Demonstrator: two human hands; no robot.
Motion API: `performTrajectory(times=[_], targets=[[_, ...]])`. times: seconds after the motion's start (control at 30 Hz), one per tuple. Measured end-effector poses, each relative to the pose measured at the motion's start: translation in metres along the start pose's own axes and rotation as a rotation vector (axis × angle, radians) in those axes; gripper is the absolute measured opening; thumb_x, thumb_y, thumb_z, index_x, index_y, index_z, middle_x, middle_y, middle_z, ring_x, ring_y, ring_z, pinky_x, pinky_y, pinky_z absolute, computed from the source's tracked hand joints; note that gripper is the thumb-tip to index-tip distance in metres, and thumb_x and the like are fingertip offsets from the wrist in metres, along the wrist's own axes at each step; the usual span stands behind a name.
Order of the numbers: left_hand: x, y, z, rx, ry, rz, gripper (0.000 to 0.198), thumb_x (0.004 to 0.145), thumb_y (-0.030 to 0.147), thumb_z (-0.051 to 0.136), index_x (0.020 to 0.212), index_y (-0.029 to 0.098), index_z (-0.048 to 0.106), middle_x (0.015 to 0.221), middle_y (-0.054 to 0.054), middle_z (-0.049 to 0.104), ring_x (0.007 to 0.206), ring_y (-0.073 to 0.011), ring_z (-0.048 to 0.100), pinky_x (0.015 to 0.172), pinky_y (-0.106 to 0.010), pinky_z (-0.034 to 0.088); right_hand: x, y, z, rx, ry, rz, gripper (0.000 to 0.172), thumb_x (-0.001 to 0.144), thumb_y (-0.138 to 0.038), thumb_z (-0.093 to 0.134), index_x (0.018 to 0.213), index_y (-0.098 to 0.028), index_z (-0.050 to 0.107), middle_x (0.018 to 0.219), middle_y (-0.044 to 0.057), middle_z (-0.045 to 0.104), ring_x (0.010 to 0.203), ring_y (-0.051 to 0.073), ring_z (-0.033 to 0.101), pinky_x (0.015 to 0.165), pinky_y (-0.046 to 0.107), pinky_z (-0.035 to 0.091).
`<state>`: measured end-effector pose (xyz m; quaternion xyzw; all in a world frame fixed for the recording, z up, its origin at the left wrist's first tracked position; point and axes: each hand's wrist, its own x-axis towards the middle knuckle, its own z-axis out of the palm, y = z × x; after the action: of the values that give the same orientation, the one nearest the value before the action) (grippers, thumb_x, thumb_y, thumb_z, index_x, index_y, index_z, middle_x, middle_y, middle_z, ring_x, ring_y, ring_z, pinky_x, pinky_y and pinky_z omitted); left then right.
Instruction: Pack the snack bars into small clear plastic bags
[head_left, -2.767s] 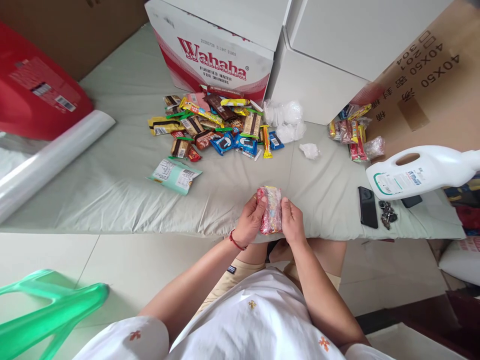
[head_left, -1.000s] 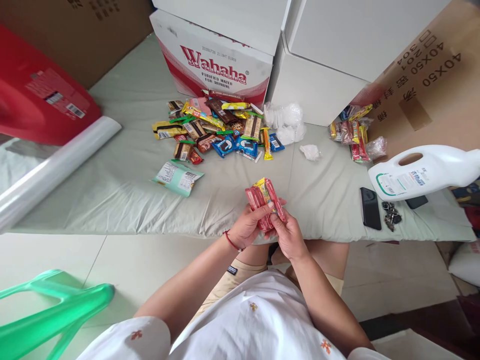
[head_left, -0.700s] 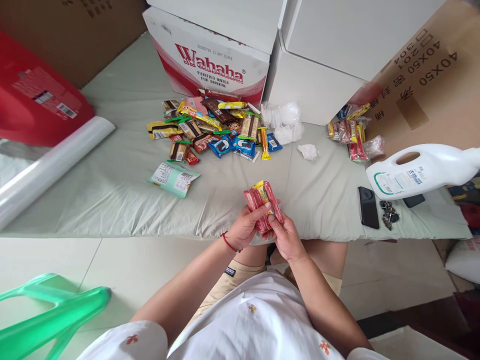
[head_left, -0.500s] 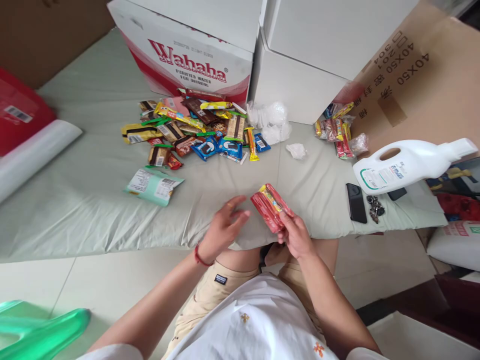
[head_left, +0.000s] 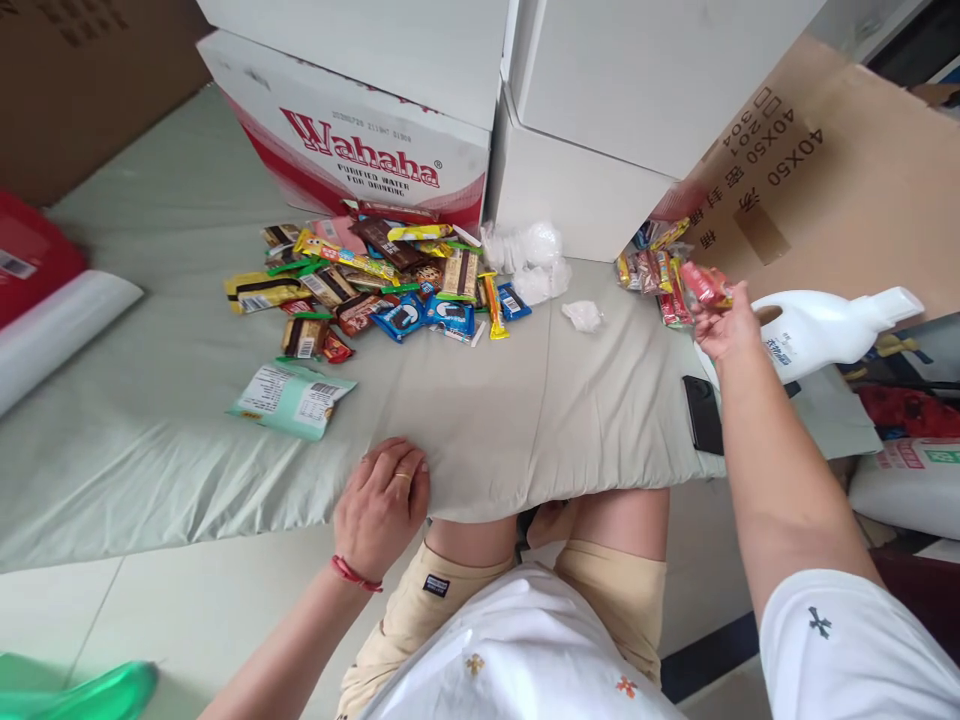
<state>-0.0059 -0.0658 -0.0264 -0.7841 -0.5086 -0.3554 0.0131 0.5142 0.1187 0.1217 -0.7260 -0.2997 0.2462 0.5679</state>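
My right hand is closed on a red snack packet, held over a small heap of wrapped snacks at the right. Near the front edge of the cloth-covered surface rests my left hand, its fingers curled and together; nothing shows in it. A larger pile of wrapped bars and biscuits lies left of centre. Nearer the front is a light green packet. Crumpled clear plastic lies between the two piles, with more bubbly plastic behind.
A red and white carton and white boxes stand at the back. A white bottle and black phone lie at the right, beside a brown carton. A white roll is at the left.
My right hand has carried the red packet from the front middle to the heap at the right. My left hand has moved down and left onto the cloth, and its fingers have closed.
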Motion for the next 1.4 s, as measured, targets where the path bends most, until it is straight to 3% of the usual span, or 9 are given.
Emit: performTrajectory(times=[0.13, 0.23, 0.43, 0.7, 0.87, 0.97, 1.07, 1.2, 1.4], targets=[[-0.002, 0.001, 0.001, -0.029, -0.02, -0.023, 0.019, 0.09, 0.015, 0.062, 0.106, 0.02, 0.07, 0.107, -0.011, 0.073, 0.114, -0.0298, 0.067, 0.095, -0.041, 0.055, 0.0, 0.016, 0.002, -0.043, 0.077, 0.248, 0.043, 0.097, -0.051, 0.052, 0.073, -0.016, 0.053, 0.064, 0.008, 0.064, 0.046, 0.005, 0.05, 0.042, 0.018, 0.033], [-0.004, -0.002, -0.004, -0.131, -0.028, -0.069, 0.017, 0.09, 0.014, 0.06, 0.102, 0.021, 0.07, 0.107, -0.011, 0.073, 0.113, -0.0292, 0.067, 0.095, -0.042, 0.055, -0.047, 0.06, 0.01, -0.069, -0.011, 0.206, 0.022, 0.082, -0.029, 0.072, 0.073, -0.015, 0.058, 0.057, -0.002, 0.06, 0.041, 0.003, 0.039, 0.038, 0.015, 0.028], [0.028, 0.0, -0.015, -0.446, 0.017, -0.216, 0.019, 0.088, 0.012, 0.055, 0.094, 0.021, 0.071, 0.106, -0.01, 0.071, 0.107, -0.0254, 0.068, 0.093, -0.04, 0.054, -0.124, 0.121, 0.003, -0.084, -0.173, 0.104, 0.022, 0.074, -0.034, 0.075, 0.083, -0.015, 0.071, 0.057, -0.005, 0.057, 0.042, 0.005, 0.035, 0.036, 0.017, 0.023], [0.148, 0.038, 0.066, -1.061, -0.355, -0.475, 0.018, 0.073, 0.013, 0.048, 0.067, 0.018, 0.065, 0.065, 0.0, 0.063, 0.06, -0.0124, 0.053, 0.06, -0.025, 0.04, -0.106, 0.101, 0.045, -0.426, -0.202, -0.27, 0.029, 0.081, -0.042, 0.066, 0.094, -0.017, 0.073, 0.079, 0.004, 0.067, 0.059, 0.013, 0.048, 0.057, 0.026, 0.046], [0.152, 0.04, 0.107, -1.053, -0.476, -0.406, 0.016, 0.07, 0.011, 0.049, 0.064, 0.017, 0.063, 0.064, 0.001, 0.059, 0.056, -0.0109, 0.046, 0.056, -0.024, 0.033, -0.073, 0.089, 0.106, -0.662, -0.181, -0.479, 0.048, 0.077, -0.025, 0.064, 0.124, -0.017, 0.069, 0.13, 0.014, 0.058, 0.073, 0.015, 0.059, 0.091, 0.037, 0.051], [0.144, 0.034, 0.107, -1.024, -0.454, -0.316, 0.016, 0.074, 0.012, 0.05, 0.068, 0.017, 0.064, 0.072, 0.0, 0.062, 0.06, -0.0108, 0.047, 0.058, -0.024, 0.035, -0.066, 0.087, 0.131, -0.693, -0.198, -0.439, 0.034, 0.078, -0.025, 0.064, 0.109, -0.016, 0.072, 0.113, 0.013, 0.064, 0.082, 0.02, 0.061, 0.094, 0.039, 0.049], [0.145, 0.032, 0.106, -1.153, -0.386, -0.427, 0.009, 0.082, 0.021, 0.058, 0.081, 0.017, 0.066, 0.079, -0.001, 0.063, 0.064, -0.0104, 0.05, 0.058, -0.022, 0.038, -0.099, 0.087, 0.146, -0.543, -0.21, -0.458, 0.02, 0.087, -0.032, 0.057, 0.093, -0.018, 0.07, 0.089, 0.007, 0.068, 0.081, 0.02, 0.061, 0.086, 0.035, 0.05], [0.156, 0.031, 0.113, -1.355, -0.277, -0.639, 0.039, 0.078, 0.042, 0.078, 0.104, 0.017, 0.062, 0.096, -0.004, 0.064, 0.07, -0.0111, 0.057, 0.05, -0.02, 0.039, -0.186, 0.096, 0.154, -0.256, -0.357, -0.457, 0.024, 0.091, -0.043, 0.059, 0.096, -0.021, 0.068, 0.086, 0.002, 0.068, 0.072, 0.015, 0.058, 0.074, 0.029, 0.048], [0.161, 0.023, 0.123, -1.439, -0.323, -0.627, 0.04, 0.086, 0.055, 0.069, 0.078, 0.018, 0.056, 0.059, 0.004, 0.051, 0.049, -0.008, 0.042, 0.048, -0.023, 0.034, -0.224, 0.1, 0.149, 0.015, -0.451, -0.223, 0.018, 0.08, -0.039, 0.07, 0.083, -0.023, 0.061, 0.066, -0.005, 0.054, 0.057, 0.011, 0.043, 0.056, 0.024, 0.039]])
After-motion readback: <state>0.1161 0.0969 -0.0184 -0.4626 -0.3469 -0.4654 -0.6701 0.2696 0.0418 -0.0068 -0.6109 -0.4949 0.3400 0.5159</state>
